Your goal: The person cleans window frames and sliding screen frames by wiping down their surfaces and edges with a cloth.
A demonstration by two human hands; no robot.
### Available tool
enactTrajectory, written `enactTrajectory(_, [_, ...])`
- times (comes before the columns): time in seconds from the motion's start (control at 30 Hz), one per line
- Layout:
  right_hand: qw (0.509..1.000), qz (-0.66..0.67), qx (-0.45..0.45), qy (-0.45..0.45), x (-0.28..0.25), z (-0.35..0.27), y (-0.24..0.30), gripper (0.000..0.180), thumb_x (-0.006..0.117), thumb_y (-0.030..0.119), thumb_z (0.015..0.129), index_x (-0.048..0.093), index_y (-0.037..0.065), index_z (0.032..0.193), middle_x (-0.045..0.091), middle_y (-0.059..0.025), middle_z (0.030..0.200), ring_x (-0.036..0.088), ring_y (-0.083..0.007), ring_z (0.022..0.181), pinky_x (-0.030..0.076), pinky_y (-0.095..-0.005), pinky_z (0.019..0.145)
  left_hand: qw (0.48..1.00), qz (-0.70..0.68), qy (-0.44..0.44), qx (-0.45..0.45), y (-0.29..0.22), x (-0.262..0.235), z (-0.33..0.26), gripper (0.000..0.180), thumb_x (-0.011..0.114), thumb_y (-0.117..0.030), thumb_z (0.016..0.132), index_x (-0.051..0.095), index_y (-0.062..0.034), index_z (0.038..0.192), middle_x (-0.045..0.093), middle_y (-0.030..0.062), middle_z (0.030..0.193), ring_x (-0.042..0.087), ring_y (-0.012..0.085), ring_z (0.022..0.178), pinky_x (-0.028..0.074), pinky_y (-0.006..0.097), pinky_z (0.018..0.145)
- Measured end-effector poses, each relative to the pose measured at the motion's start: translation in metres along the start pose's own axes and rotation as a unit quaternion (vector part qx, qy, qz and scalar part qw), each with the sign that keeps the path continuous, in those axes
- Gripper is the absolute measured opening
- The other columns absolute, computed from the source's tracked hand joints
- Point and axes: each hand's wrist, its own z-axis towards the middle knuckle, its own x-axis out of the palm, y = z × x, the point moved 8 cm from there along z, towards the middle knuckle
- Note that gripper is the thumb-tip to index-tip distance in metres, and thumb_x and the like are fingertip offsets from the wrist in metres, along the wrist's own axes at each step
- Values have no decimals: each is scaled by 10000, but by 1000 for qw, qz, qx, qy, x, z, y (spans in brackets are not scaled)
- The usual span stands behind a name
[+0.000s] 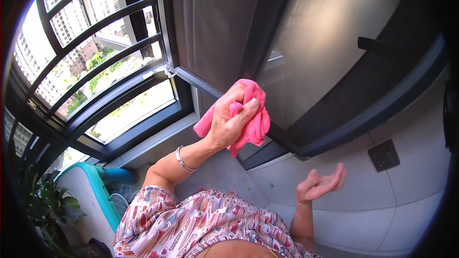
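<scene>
A bunched pink cloth (256,122) is in my left hand (224,122), whose fingers wrap round it. Part of the cloth hangs down below the fingers, and a fold pokes out past the thumb. Behind the cloth is the lower frame of a dark window or door panel (215,28); whether the cloth touches it I cannot tell. A silver bangle (183,159) circles my left wrist. Off to the right, my right hand (321,184) is raised with bent, spread fingers and holds nothing. It is near the pale tiled wall.
At the left, a window with black bars (95,33) shows buildings and trees. A teal-rimmed tub or basin (98,196) stands beside a leafy plant (55,200) at the lower left. On the right are a mesh panel (330,33) with a dark handle, and a dark wall socket (384,155).
</scene>
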Motion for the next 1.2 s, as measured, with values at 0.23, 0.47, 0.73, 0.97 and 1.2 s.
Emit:
enactTrajectory(0.23, [630,569,391,356,153,-69,58,769,741,135,727,309,48,1358,426,-71,1267,465,-185,1141,377,-322,973,991,-111,-58,-54,14,-12,-16,274,524,-195,932,531,13,1110,605,74,1009,598,160,884,494,269,820])
enactTrajectory(0.47, [388,625,591,331,184,-129,47,305,557,74,867,566,24,1168,597,-65,1136,557,-167,1066,428,-320,945,925,-317,-147,-150,54,-60,-39,357,488,-176,947,421,-61,1279,505,67,1249,520,202,1117,452,320,955])
enactTrajectory(0.73, [273,719,574,281,185,-93,62,574,584,358,856,444,42,1314,474,-115,1336,437,-286,1236,310,-465,1057,845,-461,-162,-217,100,-92,-71,327,396,-228,956,483,-62,1224,549,122,1224,545,282,1104,412,411,1004])
enactTrajectory(0.97, [575,662,363,315,193,-43,94,744,702,318,780,319,61,1364,487,-93,1231,430,-234,1202,294,-379,1059,814,-555,43,-165,89,-70,-67,302,425,-210,952,498,-5,1163,552,147,1135,581,243,1021,488,360,893])
enactTrajectory(1.2, [667,539,370,356,213,-32,94,778,821,80,631,388,35,1275,531,-91,1187,550,-182,1057,449,-315,919,874,-391,-37,-287,58,-48,-81,565,456,-273,956,249,-34,1424,342,134,1417,411,265,1257,321,395,1046])
